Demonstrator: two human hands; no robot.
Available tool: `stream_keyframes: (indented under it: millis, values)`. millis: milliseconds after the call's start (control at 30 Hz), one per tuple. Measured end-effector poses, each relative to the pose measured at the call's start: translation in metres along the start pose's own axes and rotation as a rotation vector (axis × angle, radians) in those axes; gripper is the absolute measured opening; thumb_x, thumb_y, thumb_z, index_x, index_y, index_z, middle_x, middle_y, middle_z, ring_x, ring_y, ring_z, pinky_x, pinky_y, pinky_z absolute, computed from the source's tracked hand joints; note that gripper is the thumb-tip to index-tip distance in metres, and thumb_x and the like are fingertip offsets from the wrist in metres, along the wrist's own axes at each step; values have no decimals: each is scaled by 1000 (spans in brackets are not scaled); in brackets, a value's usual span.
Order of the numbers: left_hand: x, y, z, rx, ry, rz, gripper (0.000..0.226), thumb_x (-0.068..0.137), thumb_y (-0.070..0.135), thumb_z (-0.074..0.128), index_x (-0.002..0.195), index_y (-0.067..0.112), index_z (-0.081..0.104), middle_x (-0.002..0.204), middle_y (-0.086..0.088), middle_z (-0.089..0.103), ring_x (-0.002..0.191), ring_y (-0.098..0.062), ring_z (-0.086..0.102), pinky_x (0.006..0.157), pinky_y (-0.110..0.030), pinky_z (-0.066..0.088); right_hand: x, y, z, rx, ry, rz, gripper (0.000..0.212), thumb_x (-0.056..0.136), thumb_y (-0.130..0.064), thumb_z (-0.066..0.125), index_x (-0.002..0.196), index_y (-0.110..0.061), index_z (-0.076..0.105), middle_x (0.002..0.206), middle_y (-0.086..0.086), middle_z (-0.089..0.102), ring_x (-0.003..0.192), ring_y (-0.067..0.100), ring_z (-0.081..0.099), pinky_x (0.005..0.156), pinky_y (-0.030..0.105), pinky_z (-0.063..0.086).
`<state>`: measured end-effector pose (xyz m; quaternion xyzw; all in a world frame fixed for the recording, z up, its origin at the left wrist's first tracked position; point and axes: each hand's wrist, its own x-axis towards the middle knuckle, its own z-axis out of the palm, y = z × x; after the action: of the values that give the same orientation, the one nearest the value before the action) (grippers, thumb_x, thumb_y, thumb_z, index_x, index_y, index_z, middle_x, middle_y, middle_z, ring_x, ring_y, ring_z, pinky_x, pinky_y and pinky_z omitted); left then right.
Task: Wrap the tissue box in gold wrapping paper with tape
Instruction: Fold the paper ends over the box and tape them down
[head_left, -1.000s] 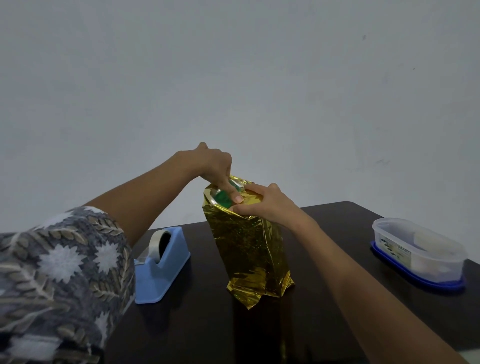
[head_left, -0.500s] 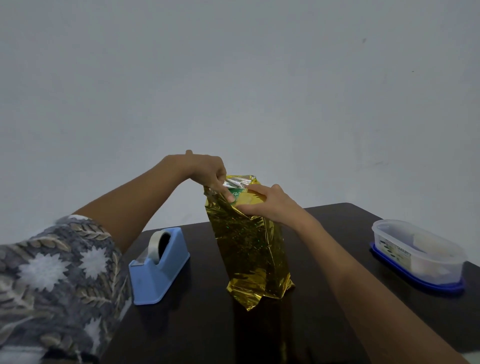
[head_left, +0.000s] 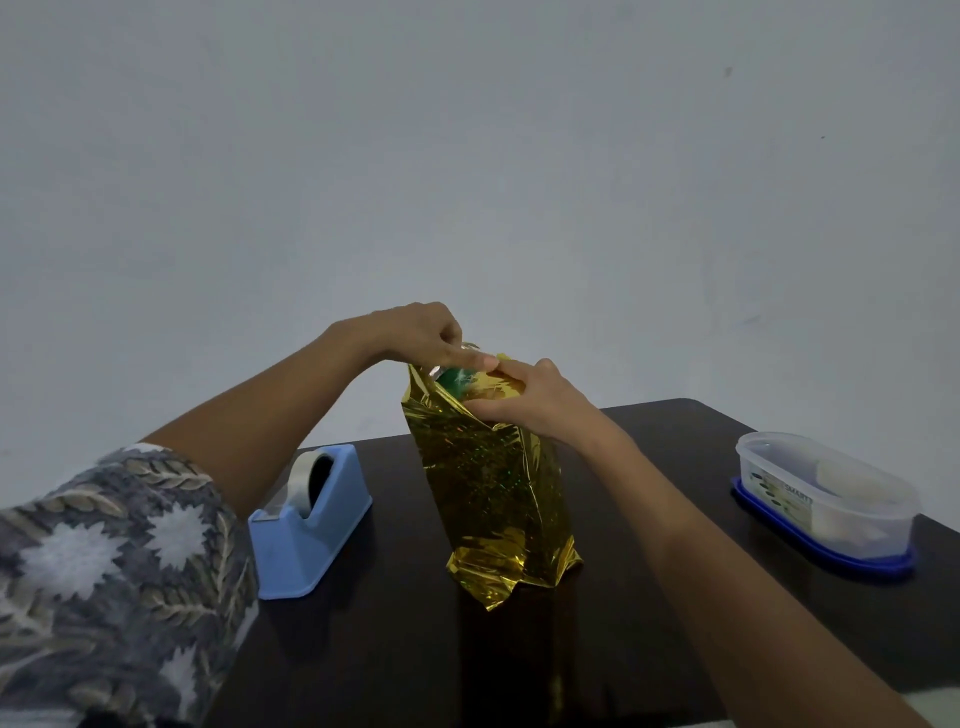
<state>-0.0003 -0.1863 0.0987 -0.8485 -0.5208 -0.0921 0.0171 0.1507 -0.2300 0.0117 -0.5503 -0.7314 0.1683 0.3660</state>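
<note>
Now, both pinching the gold wrapping paper (head_left: 488, 467), our left hand (head_left: 415, 338) has met our right hand (head_left: 530, 402), nearly closing the tissue box (head_left: 457, 378) top.

One tissue box (head_left: 457, 376), green top just showing, stands in one covering of gold wrapping paper (head_left: 488, 478). One blue tape dispenser (head_left: 311, 540) on the left carries one roll of tape (head_left: 300, 483). One clear plastic container (head_left: 831, 499) sits on one blue lid (head_left: 831, 560) at the right. Two hands: one left hand (head_left: 415, 332), one right hand (head_left: 535, 402). One dark surface (head_left: 389, 649); one patterned sleeve (head_left: 104, 571).
</note>
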Motion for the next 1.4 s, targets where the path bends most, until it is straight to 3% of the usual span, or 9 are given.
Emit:
stream_keyframes:
  millis: [267, 400, 500, 600, 900, 1033, 1100, 1300, 1400]
  values:
    - [-4, 11, 11, 186, 126, -119, 63, 77, 76, 43, 60, 16, 52, 55, 4, 46, 54, -11, 44, 57, -25, 31, 3, 5, -2, 45, 4, 17, 81, 68, -64, 64, 138, -31, 43, 126, 11, 42, 114, 29, 50, 94, 45, 48]
    - [-14, 2, 0, -131, 193, -66, 51, 77, 59, 63, 69, 8, 66, 66, -5, 59, 63, -14, 51, 59, -26, 34, 2, 4, -2, 10, 20, 4, 70, 80, -55, 61, 142, -34, 35, 133, 10, 34, 124, 28, 42, 102, 45, 42]
    - [-25, -2, -15, -291, 146, 16, 24, 75, 25, 78, 91, 11, 68, 94, -12, 67, 88, -25, 62, 64, -28, 43, -5, 7, 1, 174, 83, -55, 100, 68, -77, 55, 149, -35, 12, 150, 7, 24, 136, 27, 31, 109, 46, 33]
    - [-30, -2, -12, -267, 148, -22, 38, 76, 10, 76, 107, 19, 55, 104, -9, 62, 95, -26, 62, 54, -19, 46, -17, 15, 13, 599, 99, -133, 133, 40, -87, 61, 145, -46, -9, 153, -4, 16, 137, 16, 25, 110, 41, 25]
    - [-31, -11, -43, -555, 520, -98, 52, 81, 2, 69, 127, 10, 46, 94, -20, 67, 74, -26, 67, 59, -30, 59, -12, 41, 27, 569, 175, -132, 130, 53, -27, 87, 148, -38, -1, 156, 2, 15, 143, 21, 20, 109, 33, 25]
    - [-35, -1, -35, -319, 143, -310, 78, 80, 22, 75, 142, 6, 30, 106, -24, 62, 85, -32, 65, 72, -42, 58, -9, 39, 28, 562, 179, -137, 128, 55, -25, 87, 149, -36, 0, 157, 1, 13, 143, 22, 18, 111, 36, 24]
    - [-31, 1, -21, -276, 90, -310, 66, 83, 7, 70, 139, 5, 36, 104, -23, 61, 77, -30, 67, 67, -37, 59, -8, 38, 29, 557, 168, -137, 130, 50, -32, 87, 148, -38, 0, 157, 2, 14, 143, 22, 19, 111, 38, 25]
    - [-33, -34, -54, -815, 723, -132, 20, 90, 16, 62, 101, 1, 63, 81, -17, 70, 60, -19, 68, 56, -26, 57, -9, 45, 26, 597, 153, -115, 133, 45, -38, 85, 147, -40, 0, 156, 2, 16, 142, 19, 21, 110, 33, 24]
    - [-41, -66, -19, -862, 662, -262, 12, 90, 13, 61, 93, 2, 66, 87, -15, 69, 70, -20, 66, 58, -24, 57, -9, 47, 24, 621, 142, -115, 131, 47, -32, 84, 148, -38, 0, 155, 4, 18, 142, 19, 22, 107, 29, 25]
